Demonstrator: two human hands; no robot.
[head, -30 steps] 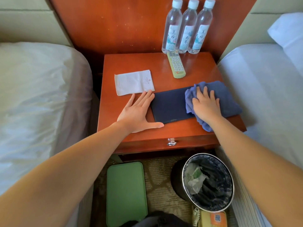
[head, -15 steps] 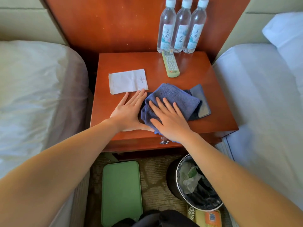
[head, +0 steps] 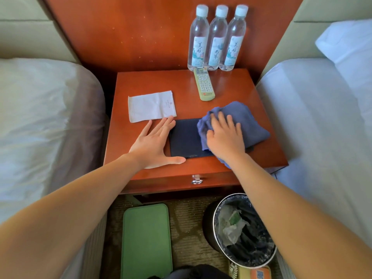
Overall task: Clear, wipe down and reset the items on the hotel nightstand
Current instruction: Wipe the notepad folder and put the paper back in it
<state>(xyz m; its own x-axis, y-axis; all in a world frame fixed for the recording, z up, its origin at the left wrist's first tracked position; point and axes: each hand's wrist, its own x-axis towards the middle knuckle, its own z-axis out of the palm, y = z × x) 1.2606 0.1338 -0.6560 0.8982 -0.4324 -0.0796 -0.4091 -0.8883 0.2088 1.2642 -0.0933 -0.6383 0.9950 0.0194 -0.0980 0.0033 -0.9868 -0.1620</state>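
On the far left we've got the bed (head: pixel 40 117), then the wooden nightstand (head: pixel 141 81) with a white paper pouch (head: pixel 152 106) lying flat on its left side. Right below that pouch sits our left hand (head: pixel 153 141): palm down on the wood, fingers straight and close together, tips just reaching the pouch's lower right corner. The thumb sticks way out to the right along the front edge of the dark blue mat (head: pixel 184 137). It's gripping nothing, just lying flat against the mat's left edge.

Next over, our right hand (head: pixel 224 135) is flat on top of the bunched blue cloth (head: pixel 247 117), fingers a bit spread and pressing it down, not curled round it. The cloth covers the mat's right part and spills onto the wood.

Behind that, a pale green remote (head: pixel 204 85) lies lengthwise, its far end touching the three water bottles (head: pixel 217 39) lined up upright at the back panel. The other bed (head: pixel 322 117) is on the right.

Down on the floor we see a green tray (head: pixel 146 242) and, right of it, a lined bin (head: pixel 221 202) with some rubbish in it.
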